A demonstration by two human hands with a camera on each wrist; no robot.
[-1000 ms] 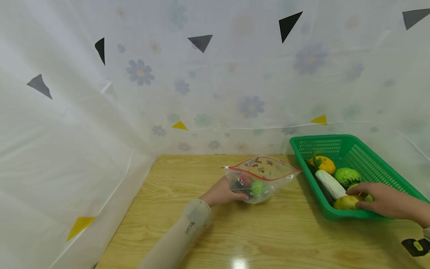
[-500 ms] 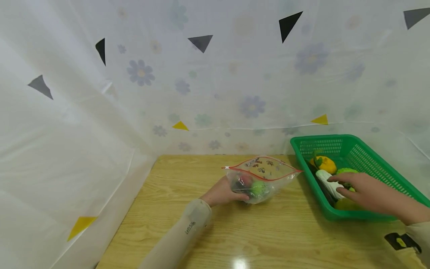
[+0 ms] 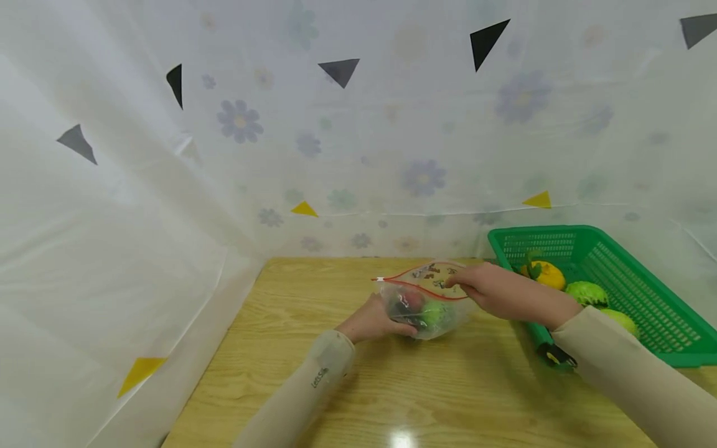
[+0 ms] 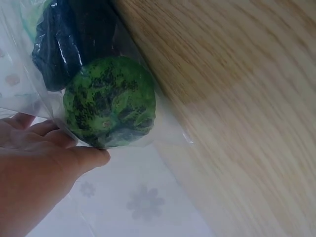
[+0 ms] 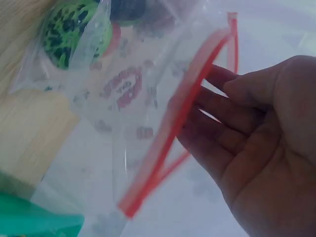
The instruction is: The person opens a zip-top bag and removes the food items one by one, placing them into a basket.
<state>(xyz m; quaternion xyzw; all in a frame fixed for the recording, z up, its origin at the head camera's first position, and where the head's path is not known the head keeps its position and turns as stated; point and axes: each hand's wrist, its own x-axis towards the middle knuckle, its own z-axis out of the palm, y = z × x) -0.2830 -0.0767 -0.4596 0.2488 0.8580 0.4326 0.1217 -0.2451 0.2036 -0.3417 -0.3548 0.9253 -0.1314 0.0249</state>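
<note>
A clear zip bag (image 3: 411,305) with a red-edged mouth stands on the table, its mouth gaping. Inside are a green round fruit with dark mottling (image 4: 109,101), a dark, smooth thing (image 4: 69,44) and a red round thing (image 3: 413,300). My left hand (image 3: 378,320) holds the bag low on its left side, thumb in front by the mottled fruit. My right hand (image 3: 490,289) is at the right end of the mouth; in the right wrist view its bent fingers (image 5: 217,111) pass behind the red zip edge (image 5: 182,111), thumb apart from them, with no fruit in the hand.
On the right stands a green plastic basket (image 3: 650,274) holding an orange pumpkin-like piece (image 3: 546,275), a green ridged one (image 3: 587,292) and a yellow-green one (image 3: 622,322). My right forearm crosses its near left corner. A patterned white sheet (image 3: 364,155) hangs behind the wooden table (image 3: 426,398).
My right hand has lifted out of the basket and moved left to the bag's mouth, carrying no fruit. My left hand and the bag have stayed in place.
</note>
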